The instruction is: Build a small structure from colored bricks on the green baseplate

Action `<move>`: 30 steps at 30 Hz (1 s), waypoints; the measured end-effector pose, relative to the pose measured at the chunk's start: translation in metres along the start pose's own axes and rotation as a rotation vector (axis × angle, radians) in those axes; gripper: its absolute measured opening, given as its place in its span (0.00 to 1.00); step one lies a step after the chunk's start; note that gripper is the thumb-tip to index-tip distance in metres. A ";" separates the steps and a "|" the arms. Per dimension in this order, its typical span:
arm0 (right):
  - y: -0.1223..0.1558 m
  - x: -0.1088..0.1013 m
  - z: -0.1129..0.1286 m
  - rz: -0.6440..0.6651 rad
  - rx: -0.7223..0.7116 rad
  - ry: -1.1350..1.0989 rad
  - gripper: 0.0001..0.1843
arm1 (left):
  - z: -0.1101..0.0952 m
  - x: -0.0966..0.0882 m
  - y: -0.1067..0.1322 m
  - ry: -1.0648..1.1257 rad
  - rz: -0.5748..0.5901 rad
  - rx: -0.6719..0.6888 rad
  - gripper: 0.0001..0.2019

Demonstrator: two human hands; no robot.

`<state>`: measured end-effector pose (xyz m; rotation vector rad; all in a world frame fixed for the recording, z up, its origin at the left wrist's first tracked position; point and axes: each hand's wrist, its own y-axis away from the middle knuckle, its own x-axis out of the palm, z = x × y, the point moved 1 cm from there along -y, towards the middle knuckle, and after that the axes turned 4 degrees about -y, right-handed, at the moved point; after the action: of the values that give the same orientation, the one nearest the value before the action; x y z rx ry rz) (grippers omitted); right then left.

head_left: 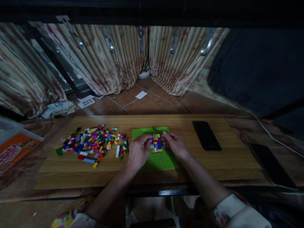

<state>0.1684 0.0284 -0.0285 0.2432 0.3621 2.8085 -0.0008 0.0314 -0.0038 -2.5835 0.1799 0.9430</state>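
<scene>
Since the block [156, 144] is over the plate [163, 161], between my left hand [139, 151] and right hand [175, 144], I can probably steady both edges; whether either grip is closed on anything, I cannot tell. Bricks [91, 141] lie left, presumably for easy reach. The block looks patched yellow, blue, red and white.

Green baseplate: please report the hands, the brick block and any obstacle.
Left hand and right hand at opposite sides of brick block, grip unclear. Block on green baseplate. Loose bricks left of baseplate, not blocking hands.
</scene>
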 end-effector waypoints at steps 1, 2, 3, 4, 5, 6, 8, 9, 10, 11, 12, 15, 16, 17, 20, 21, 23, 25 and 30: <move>0.000 0.000 -0.001 -0.003 0.002 0.007 0.22 | -0.001 0.000 -0.001 -0.044 -0.003 0.038 0.08; 0.000 0.001 -0.001 0.001 0.002 0.017 0.22 | -0.003 0.001 -0.002 -0.081 -0.005 0.074 0.08; 0.001 0.001 -0.002 0.009 0.000 0.028 0.21 | -0.004 0.002 -0.003 -0.108 -0.004 0.107 0.08; 0.001 0.002 -0.002 0.014 -0.004 0.038 0.21 | -0.004 0.004 -0.004 -0.127 -0.004 0.132 0.08; 0.001 0.002 -0.002 0.017 -0.008 0.048 0.21 | -0.005 0.005 -0.005 -0.139 -0.006 0.148 0.08; 0.002 0.002 -0.002 0.022 -0.012 0.058 0.20 | -0.005 0.007 -0.005 -0.150 -0.008 0.156 0.08; 0.002 0.003 -0.001 0.031 -0.016 0.077 0.20 | -0.006 0.010 -0.005 -0.178 -0.024 0.145 0.08; 0.003 0.003 0.000 0.036 -0.018 0.083 0.20 | -0.006 0.011 -0.005 -0.198 -0.035 0.128 0.08; 0.003 0.003 0.000 0.040 -0.020 0.089 0.20 | -0.007 0.011 -0.005 -0.218 -0.046 0.107 0.08; 0.004 0.003 0.001 0.042 -0.021 0.093 0.20 | -0.008 0.012 -0.005 -0.237 -0.055 0.085 0.08; 0.004 0.003 0.001 0.044 -0.023 0.096 0.20 | -0.009 0.013 -0.004 -0.253 -0.062 0.065 0.08; 0.004 0.003 -0.001 0.048 -0.030 0.092 0.21 | -0.011 0.015 -0.004 -0.265 -0.072 0.025 0.08; 0.004 0.003 -0.001 0.051 -0.031 0.088 0.21 | -0.011 0.016 -0.004 -0.262 -0.074 0.016 0.08; 0.004 0.004 -0.002 0.053 -0.032 0.085 0.21 | -0.012 0.017 -0.004 -0.257 -0.079 0.005 0.08; 0.004 0.004 -0.002 0.056 -0.034 0.084 0.21 | -0.011 0.019 -0.005 -0.239 -0.103 -0.033 0.06; 0.004 0.004 -0.001 0.055 -0.035 0.086 0.21 | -0.011 0.020 -0.006 -0.232 -0.112 -0.044 0.05; 0.005 0.004 0.000 0.053 -0.041 0.095 0.21 | -0.010 0.020 -0.007 -0.225 -0.120 -0.055 0.04; 0.006 0.005 0.001 0.059 -0.049 0.115 0.20 | -0.010 0.020 -0.007 -0.228 -0.115 -0.049 0.04; 0.006 0.006 -0.002 0.051 -0.080 0.228 0.20 | -0.011 0.018 -0.007 -0.255 -0.090 -0.022 0.07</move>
<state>0.1612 0.0241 -0.0277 -0.0883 0.2966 2.9006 0.0216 0.0341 -0.0057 -2.4383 -0.0165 1.2334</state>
